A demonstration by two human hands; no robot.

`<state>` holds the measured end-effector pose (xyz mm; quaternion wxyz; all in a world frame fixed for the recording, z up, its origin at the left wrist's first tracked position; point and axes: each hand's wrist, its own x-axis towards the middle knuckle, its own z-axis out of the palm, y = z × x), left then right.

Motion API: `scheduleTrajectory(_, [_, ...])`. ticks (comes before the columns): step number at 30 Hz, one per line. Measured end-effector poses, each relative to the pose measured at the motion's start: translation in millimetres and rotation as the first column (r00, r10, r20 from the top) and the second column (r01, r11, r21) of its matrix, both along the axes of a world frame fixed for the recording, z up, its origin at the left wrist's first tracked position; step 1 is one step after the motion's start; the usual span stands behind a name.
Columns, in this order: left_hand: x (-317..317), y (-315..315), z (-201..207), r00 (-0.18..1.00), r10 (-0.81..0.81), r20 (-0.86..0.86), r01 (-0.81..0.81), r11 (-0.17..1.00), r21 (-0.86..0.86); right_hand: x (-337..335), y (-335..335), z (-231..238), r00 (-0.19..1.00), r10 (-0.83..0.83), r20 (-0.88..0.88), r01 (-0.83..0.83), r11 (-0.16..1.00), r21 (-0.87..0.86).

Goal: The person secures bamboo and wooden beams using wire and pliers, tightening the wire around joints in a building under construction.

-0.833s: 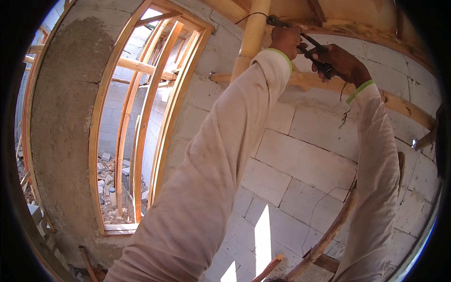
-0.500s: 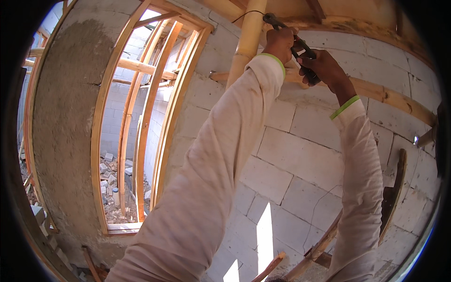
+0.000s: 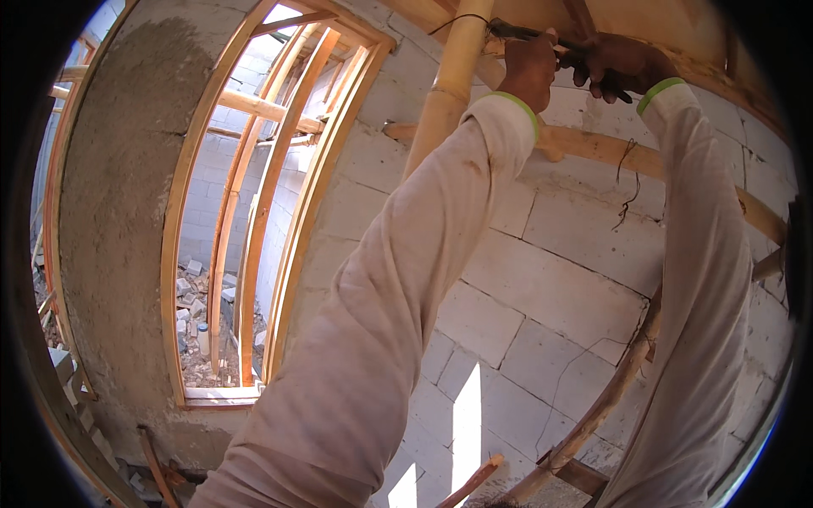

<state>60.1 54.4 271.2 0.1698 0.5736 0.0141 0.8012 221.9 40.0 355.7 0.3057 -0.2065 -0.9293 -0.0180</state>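
Both my arms reach up to a bamboo pole [image 3: 445, 102] with a thin dark wire [image 3: 457, 17] looped around it near the ceiling. Dark long-handled pliers [image 3: 512, 31] lie roughly level there, their head against or close beside the pole at the wire. My left hand [image 3: 530, 69] is closed around them nearer the head. Farther right, my right hand [image 3: 622, 61] grips the handle end, where one dark tip pokes out below its fingers. Shadow and the fingers hide much of the handles, and I cannot tell whether the jaws bite the wire.
A horizontal bamboo pole [image 3: 601, 151] runs along the block wall [image 3: 550, 288], with loose wire [image 3: 627, 182] dangling from it. To the left is a wooden window frame [image 3: 175, 279], with rubble [image 3: 190, 300] beyond. A curved wooden pole [image 3: 584, 432] leans at lower right.
My right hand has swung up and to the right with the pliers' handles, which now lie more level. My left hand has shifted slightly right. The dangling wire has come into sight.
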Motion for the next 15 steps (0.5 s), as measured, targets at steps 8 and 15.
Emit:
scheduleTrajectory(8, [-15.2, -4.9, -21.5, 0.986, 0.143, -0.083, -0.152, 0.982, -0.113, -11.1, 4.7, -38.2, 0.992, -0.121, -0.045, 0.125, 0.988, 0.089])
scheduleTrajectory(15, [-54.2, 5.4, -53.7, 0.094, 0.996, -0.002, -0.938, 0.089, 0.334, -29.8, 7.0, -34.3, 0.923, -0.367, -0.114, 0.384, 0.882, 0.274])
